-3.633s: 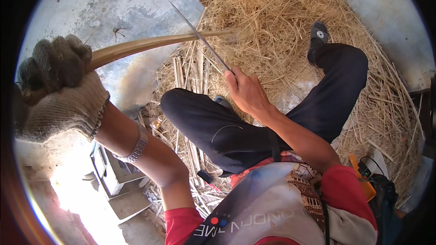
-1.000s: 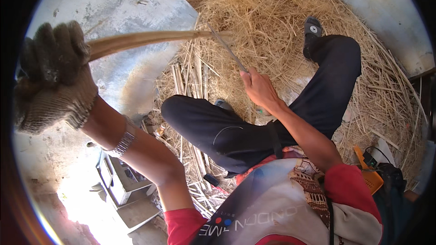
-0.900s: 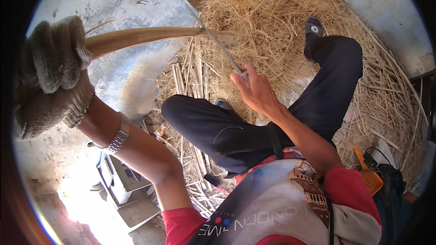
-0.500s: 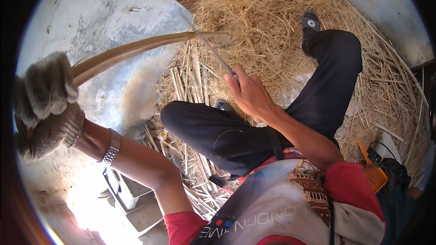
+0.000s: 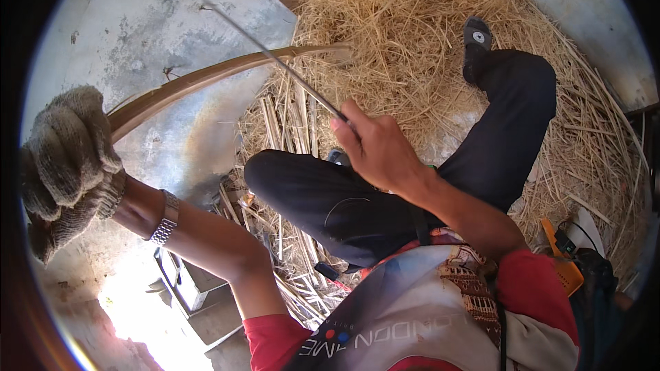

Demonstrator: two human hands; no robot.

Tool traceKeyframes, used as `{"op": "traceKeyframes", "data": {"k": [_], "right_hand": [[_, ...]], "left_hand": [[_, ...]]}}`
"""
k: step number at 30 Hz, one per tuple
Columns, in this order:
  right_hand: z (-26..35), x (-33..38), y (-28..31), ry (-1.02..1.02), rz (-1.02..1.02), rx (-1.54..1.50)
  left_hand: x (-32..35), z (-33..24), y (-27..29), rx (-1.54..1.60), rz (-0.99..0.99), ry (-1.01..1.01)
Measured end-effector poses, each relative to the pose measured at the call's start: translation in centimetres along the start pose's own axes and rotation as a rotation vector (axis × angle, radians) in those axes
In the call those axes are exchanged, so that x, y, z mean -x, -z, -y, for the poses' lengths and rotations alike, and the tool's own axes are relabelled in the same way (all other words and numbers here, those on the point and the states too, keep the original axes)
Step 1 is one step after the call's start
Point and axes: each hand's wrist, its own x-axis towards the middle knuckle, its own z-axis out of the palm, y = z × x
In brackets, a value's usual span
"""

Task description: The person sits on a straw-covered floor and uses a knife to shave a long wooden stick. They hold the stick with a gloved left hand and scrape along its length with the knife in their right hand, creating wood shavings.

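Observation:
In a grey knitted glove, my left hand (image 5: 72, 165) is closed round the near end of a long, tan bamboo strip (image 5: 199, 79). The strip bows away from the glove to the right, its far end over the straw pile. My bare right hand (image 5: 381, 144) grips a thin, long-bladed knife (image 5: 302, 84), its handle mostly hidden in my fingers. The blade points up and left, crossing the strip toward its far end; whether it touches cannot be told. A small frayed shaving (image 5: 170, 72) stands up at the strip's upper edge.
Loose straw-like shavings (image 5: 385, 20) heap up ahead, with split strips (image 5: 278, 120) beside my bent left knee. A pale, worn wall (image 5: 172, 0) rises on the left. An orange plastic object (image 5: 567, 276) and a dark bag (image 5: 595, 271) lie at the lower right.
The knife has swung left, its tip now farther up and left over the wall. My right hand has turned slightly with it. The gloved hand keeps its hold on the strip, tilted a little.

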Motion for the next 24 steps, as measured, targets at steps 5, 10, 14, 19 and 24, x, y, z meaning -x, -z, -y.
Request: {"op": "traceKeyframes", "data": {"k": [5, 10, 14, 19, 24], "right_hand": [[-3.0, -0.4, -1.7, -0.228, 0.046, 0.145], [-3.4, -0.4, 1.0, -0.424, 0.152, 0.086], [-0.7, 0.4, -0.8, -0.076, -0.014, 0.022], [-3.6, 0.2, -2.1, -0.279, 0.048, 0.043], [-3.8, 0.1, 0.1, -0.481, 0.149, 0.009]], "left_hand": [[-0.1, 0.0, -0.3, 0.038, -0.027, 0.039], [-2.2, 1.1, -4.0, 0.082, -0.046, -0.009], [-3.8, 1.5, -7.7, 0.11, -0.352, -0.046], [-3.8, 1.1, -9.7, 0.026, -0.634, -0.069], [-3.8, 1.4, -9.6, 0.016, -0.601, -0.068]]}}
